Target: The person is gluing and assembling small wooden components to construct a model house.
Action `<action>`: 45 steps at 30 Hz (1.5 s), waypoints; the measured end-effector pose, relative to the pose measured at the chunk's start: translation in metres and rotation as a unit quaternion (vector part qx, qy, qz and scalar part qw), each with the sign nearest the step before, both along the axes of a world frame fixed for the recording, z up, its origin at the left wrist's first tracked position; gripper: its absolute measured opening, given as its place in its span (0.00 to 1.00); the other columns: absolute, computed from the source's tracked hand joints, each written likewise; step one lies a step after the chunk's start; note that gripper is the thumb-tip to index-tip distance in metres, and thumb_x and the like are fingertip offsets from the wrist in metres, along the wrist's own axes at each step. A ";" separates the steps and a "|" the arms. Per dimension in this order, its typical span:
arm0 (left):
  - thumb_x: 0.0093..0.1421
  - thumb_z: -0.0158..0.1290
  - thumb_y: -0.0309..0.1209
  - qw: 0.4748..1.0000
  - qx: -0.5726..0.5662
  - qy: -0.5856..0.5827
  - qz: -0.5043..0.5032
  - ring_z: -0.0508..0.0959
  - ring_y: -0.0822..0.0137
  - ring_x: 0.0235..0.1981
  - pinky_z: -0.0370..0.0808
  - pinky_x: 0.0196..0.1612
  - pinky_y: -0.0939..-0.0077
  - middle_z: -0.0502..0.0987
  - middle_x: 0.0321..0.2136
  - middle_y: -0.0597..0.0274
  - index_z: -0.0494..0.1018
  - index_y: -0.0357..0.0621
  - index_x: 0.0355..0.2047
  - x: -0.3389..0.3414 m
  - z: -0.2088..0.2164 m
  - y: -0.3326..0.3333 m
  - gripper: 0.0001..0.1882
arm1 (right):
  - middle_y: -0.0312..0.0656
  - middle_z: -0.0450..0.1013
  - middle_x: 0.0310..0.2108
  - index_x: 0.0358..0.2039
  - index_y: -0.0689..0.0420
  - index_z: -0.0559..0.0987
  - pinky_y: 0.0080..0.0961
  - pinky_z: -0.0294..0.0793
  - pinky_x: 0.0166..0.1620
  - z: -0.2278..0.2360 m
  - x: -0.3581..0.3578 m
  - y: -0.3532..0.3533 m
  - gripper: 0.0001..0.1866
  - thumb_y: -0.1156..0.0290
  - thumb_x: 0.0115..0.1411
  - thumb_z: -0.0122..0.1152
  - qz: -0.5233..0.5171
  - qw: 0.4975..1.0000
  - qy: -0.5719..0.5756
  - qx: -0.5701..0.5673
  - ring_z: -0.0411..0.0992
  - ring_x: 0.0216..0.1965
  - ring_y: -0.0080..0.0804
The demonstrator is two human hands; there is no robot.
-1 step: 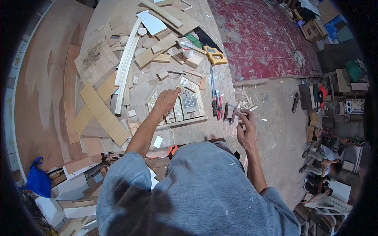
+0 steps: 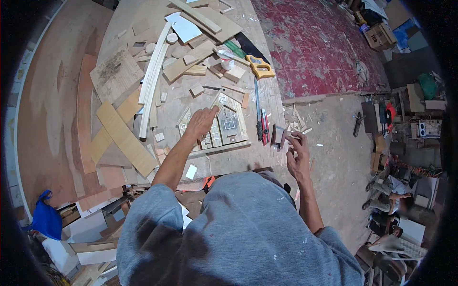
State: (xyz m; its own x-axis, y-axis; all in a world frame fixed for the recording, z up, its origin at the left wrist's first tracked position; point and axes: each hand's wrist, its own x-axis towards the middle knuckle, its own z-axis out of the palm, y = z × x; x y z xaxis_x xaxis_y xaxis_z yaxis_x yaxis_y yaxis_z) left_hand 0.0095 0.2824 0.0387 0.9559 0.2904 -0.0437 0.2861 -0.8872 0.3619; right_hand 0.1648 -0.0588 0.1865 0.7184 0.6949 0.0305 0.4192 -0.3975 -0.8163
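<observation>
A small wooden model house front (image 2: 230,125), with pale window frames and a peaked roof edge, lies flat near the table's front edge. My left hand (image 2: 201,123) rests on its left part, fingers stretched toward the roof peak, covering some of the middle. Nothing shows in that hand. To the right, my right hand (image 2: 298,157) hovers at the table edge with bent, parted fingers. Its fingertips are close to a small dark brown frame-like piece (image 2: 278,137); whether they touch it I cannot tell. A red cutter (image 2: 265,127) lies just left of that piece.
Wood offcuts, long pale strips (image 2: 153,88) and crossed boards (image 2: 126,139) crowd the table's left and back. A yellow-handled saw (image 2: 260,66) lies at the back right beside a clear cup (image 2: 227,61). Wood scraps litter the floor right; people sit at far right.
</observation>
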 end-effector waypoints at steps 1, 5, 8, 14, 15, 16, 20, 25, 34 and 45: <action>0.57 0.51 0.22 1.000 -0.002 0.000 -0.001 0.77 0.42 0.32 0.73 0.36 0.49 0.75 0.29 0.44 0.63 0.44 0.48 0.001 0.000 -0.001 0.18 | 0.47 0.64 0.55 0.49 0.56 0.79 0.25 0.74 0.45 0.001 0.001 0.001 0.28 0.89 0.49 0.45 0.000 1.000 0.012 0.004 0.67 0.54 0.40; 0.58 0.52 0.23 1.000 -0.002 0.004 0.005 0.77 0.41 0.34 0.73 0.37 0.50 0.75 0.31 0.43 0.64 0.44 0.49 -0.002 -0.009 0.001 0.19 | 0.47 0.64 0.55 0.50 0.56 0.79 0.25 0.75 0.45 0.003 0.004 0.006 0.28 0.89 0.50 0.45 0.005 1.000 0.010 -0.004 0.67 0.54 0.39; 0.58 0.53 0.24 1.000 -0.008 0.009 0.016 0.77 0.41 0.35 0.73 0.39 0.50 0.75 0.31 0.44 0.65 0.44 0.49 -0.007 -0.015 0.002 0.18 | 0.47 0.64 0.56 0.50 0.56 0.78 0.25 0.75 0.45 0.000 0.002 0.010 0.27 0.89 0.51 0.46 0.014 1.000 -0.006 0.006 0.68 0.53 0.40; 0.57 0.55 0.25 0.991 -0.093 -0.057 0.073 0.78 0.44 0.39 0.74 0.43 0.54 0.77 0.35 0.44 0.69 0.41 0.49 -0.019 -0.001 -0.002 0.18 | 0.47 0.67 0.53 0.49 0.57 0.79 0.26 0.74 0.43 -0.011 0.001 0.032 0.24 0.88 0.52 0.48 0.054 0.998 0.005 0.024 0.70 0.48 0.37; 0.57 0.56 0.25 0.981 -0.123 -0.111 0.102 0.78 0.45 0.40 0.75 0.44 0.56 0.78 0.37 0.44 0.71 0.39 0.48 -0.024 0.002 -0.003 0.18 | 0.46 0.69 0.49 0.47 0.57 0.80 0.26 0.73 0.42 -0.014 0.003 0.041 0.22 0.86 0.53 0.50 0.075 0.997 -0.021 0.023 0.71 0.45 0.35; 0.57 0.56 0.25 0.981 -0.120 -0.110 0.107 0.78 0.45 0.40 0.75 0.44 0.56 0.78 0.37 0.44 0.71 0.39 0.48 -0.031 0.004 -0.004 0.18 | 0.46 0.72 0.45 0.46 0.57 0.81 0.26 0.72 0.40 -0.017 0.004 0.053 0.20 0.85 0.54 0.51 0.097 0.994 -0.044 0.022 0.72 0.42 0.34; 0.55 0.56 0.21 0.945 -0.158 -0.160 0.239 0.79 0.48 0.40 0.75 0.45 0.61 0.78 0.37 0.46 0.77 0.36 0.42 -0.049 0.005 -0.014 0.12 | 0.49 0.75 0.33 0.36 0.61 0.81 0.32 0.73 0.35 -0.070 0.011 0.103 0.07 0.76 0.56 0.62 0.132 0.991 -0.010 -0.002 0.74 0.31 0.41; 0.57 0.56 0.24 0.942 -0.142 -0.135 0.274 0.78 0.48 0.39 0.74 0.44 0.61 0.77 0.35 0.48 0.79 0.39 0.40 -0.051 -0.004 -0.034 0.10 | 0.50 0.74 0.29 0.29 0.61 0.79 0.39 0.73 0.38 -0.130 0.006 0.175 0.07 0.72 0.53 0.65 0.206 0.978 -0.026 -0.013 0.74 0.32 0.49; 0.59 0.57 0.29 0.943 -0.108 -0.127 0.289 0.78 0.50 0.39 0.75 0.42 0.59 0.77 0.35 0.53 0.80 0.42 0.38 -0.030 -0.015 -0.038 0.08 | 0.43 0.74 0.30 0.30 0.54 0.82 0.46 0.69 0.40 -0.157 -0.009 0.228 0.05 0.71 0.53 0.60 0.296 0.948 -0.102 -0.065 0.74 0.36 0.47; 0.58 0.55 0.28 0.959 -0.090 -0.084 0.257 0.77 0.52 0.40 0.76 0.40 0.56 0.75 0.33 0.55 0.79 0.44 0.34 -0.023 -0.012 -0.027 0.05 | 0.41 0.73 0.35 0.33 0.53 0.82 0.45 0.67 0.48 -0.161 -0.017 0.244 0.07 0.70 0.54 0.58 0.356 0.907 -0.193 -0.113 0.73 0.44 0.43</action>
State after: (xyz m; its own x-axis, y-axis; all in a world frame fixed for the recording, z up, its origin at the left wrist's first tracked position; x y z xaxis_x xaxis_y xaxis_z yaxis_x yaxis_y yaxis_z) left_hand -0.0140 0.2551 0.0270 0.6865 0.7271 0.0045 0.5932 -0.5636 0.5748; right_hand 0.1476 0.1850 0.0254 0.0510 0.9986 -0.0169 0.8728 -0.0528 -0.4852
